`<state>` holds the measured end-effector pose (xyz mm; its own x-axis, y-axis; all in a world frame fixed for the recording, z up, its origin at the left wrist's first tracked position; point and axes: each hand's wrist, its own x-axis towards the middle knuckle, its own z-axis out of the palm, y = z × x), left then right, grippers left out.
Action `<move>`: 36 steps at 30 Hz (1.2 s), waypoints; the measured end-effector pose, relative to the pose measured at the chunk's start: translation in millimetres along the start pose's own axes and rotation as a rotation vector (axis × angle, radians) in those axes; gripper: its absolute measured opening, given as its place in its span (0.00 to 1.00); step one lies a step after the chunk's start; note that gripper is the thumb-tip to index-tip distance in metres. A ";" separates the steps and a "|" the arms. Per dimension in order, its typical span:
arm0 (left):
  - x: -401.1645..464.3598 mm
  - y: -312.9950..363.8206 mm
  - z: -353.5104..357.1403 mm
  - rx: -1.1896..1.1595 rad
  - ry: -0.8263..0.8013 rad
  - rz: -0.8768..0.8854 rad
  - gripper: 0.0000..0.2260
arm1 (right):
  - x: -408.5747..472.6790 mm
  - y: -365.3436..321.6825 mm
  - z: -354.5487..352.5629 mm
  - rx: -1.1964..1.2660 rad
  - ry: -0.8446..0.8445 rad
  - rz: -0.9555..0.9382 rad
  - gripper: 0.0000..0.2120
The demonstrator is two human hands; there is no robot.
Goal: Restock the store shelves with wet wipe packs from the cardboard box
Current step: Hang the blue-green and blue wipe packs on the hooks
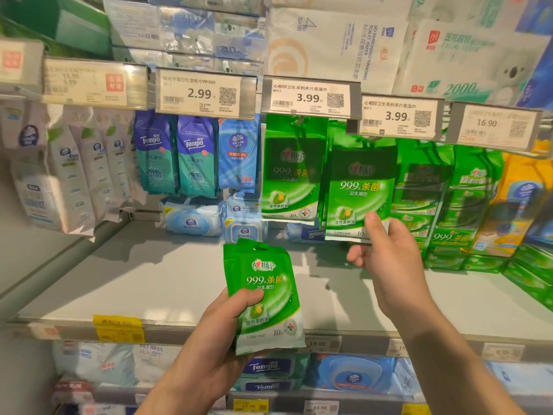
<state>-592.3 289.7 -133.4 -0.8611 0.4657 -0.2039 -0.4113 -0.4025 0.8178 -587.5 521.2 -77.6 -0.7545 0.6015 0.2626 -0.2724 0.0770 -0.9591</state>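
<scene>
Two or more green wipe packs sit stacked in a person's left hand, thumb curled across the front and fingers wrapped behind, held upright over the bare grey shelf. The right hand reaches up to the row of hanging packs under the 3.99 price tag, thumb pressed on the front pack's lower edge and fingers tucked behind it, pinching it lightly. The cardboard box is out of view.

Each pack looks light, soft and slightly squashy, its glossy film likely slippery (the stack could slide apart under a loose grip). The sealed edges seem the stiffest places to hold; a pinch near the top, just below the punched hanging hole, would probably steady a pack best for threading onto a peg. Squeezing the middle risks only creasing.
</scene>
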 end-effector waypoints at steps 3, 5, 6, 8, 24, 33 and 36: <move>-1.9 2.6 -4.6 -0.007 -0.011 0.015 0.17 | -10.7 19.0 0.3 0.009 -0.017 0.121 0.13; -2.6 4.2 -6.8 -0.016 -0.013 0.019 0.18 | -27.1 33.9 4.6 -0.047 -0.089 0.217 0.14; -2.8 4.5 -7.6 -0.016 -0.009 0.026 0.18 | -36.7 40.6 7.3 -0.090 -0.152 0.264 0.15; -3.1 4.6 -7.9 -0.013 -0.016 0.036 0.19 | -53.9 47.8 12.4 -0.179 -0.330 0.368 0.19; -7.6 6.5 -19.8 -0.035 0.048 0.095 0.14 | -64.8 0.4 11.7 -0.536 -0.502 -0.076 0.06; -7.8 8.4 -22.8 -0.062 0.033 0.137 0.17 | -43.8 -40.8 25.9 -0.191 -0.303 -0.288 0.09; -9.7 10.1 -20.5 -0.051 0.007 0.144 0.17 | -35.5 -52.0 34.7 -0.113 -0.238 -0.281 0.10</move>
<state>-594.2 264.9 -134.2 -0.9142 0.3950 -0.0907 -0.2983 -0.5046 0.8102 -567.2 468.2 -33.4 -0.7810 0.3440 0.5212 -0.4309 0.3074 -0.8485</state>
